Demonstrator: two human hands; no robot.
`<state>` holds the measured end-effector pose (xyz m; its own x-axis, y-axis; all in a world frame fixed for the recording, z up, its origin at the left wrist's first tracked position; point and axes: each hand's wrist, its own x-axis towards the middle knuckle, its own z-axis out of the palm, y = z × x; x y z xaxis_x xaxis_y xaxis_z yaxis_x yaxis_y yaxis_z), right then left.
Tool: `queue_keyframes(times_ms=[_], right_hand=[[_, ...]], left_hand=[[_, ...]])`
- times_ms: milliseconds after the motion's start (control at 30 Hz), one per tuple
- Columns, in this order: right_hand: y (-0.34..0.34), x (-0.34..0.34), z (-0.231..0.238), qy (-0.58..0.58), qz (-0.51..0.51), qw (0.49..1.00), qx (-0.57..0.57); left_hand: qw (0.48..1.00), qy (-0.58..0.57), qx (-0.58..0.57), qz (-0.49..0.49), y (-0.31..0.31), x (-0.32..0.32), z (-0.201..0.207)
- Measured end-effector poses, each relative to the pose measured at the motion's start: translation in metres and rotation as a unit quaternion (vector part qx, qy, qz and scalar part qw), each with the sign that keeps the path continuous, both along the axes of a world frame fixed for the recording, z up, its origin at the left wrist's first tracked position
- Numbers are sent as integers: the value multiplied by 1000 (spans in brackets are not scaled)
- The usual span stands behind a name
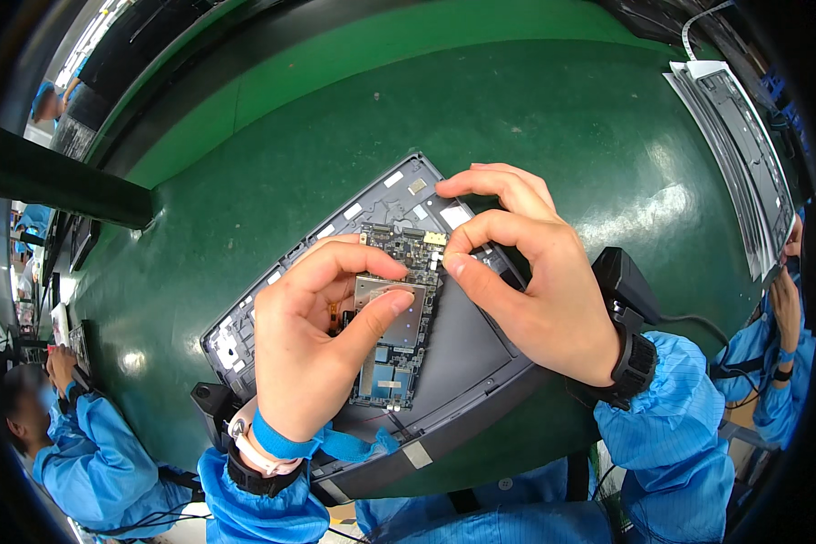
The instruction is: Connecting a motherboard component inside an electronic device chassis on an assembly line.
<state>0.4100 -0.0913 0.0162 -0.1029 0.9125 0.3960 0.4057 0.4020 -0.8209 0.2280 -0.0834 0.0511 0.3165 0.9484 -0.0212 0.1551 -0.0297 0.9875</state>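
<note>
A circuit board [397,367] with a metal shield plate is held up, tilted, over a dark grey laptop-like case part [467,317]. My left hand [313,331] grips the board from its left side, with the thumb lying across the shield plate and the index finger curled above it. At the board's upper right corner, beside a pale connector, my right hand [539,281] pinches the edge between thumb and index finger. Its other fingers stretch out over the case's far corner. What my left fingers do beneath the board is hidden.
The case lies on a green tabletop [281,145]. A black block-shaped device [624,279] stands by my right wrist, another [216,406] by my left. Stacked grey panels [734,163] rest at the far right. People in blue sit on both sides; a dark post [72,177] rises left.
</note>
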Motion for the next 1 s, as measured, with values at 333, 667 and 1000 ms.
queue_keyframes(times_ms=[333,667,1000], right_hand=[[0,1,0,1,-1,1000,3],[-1,2,-1,4,-3,1000,5],[-2,3,1,-4,2,1000,0]], left_hand=[[1000,10,-1,-10,0,1,2],[1000,3,-15,-9,-1,3,4],[1000,10,-12,-12,-1,3,3]])
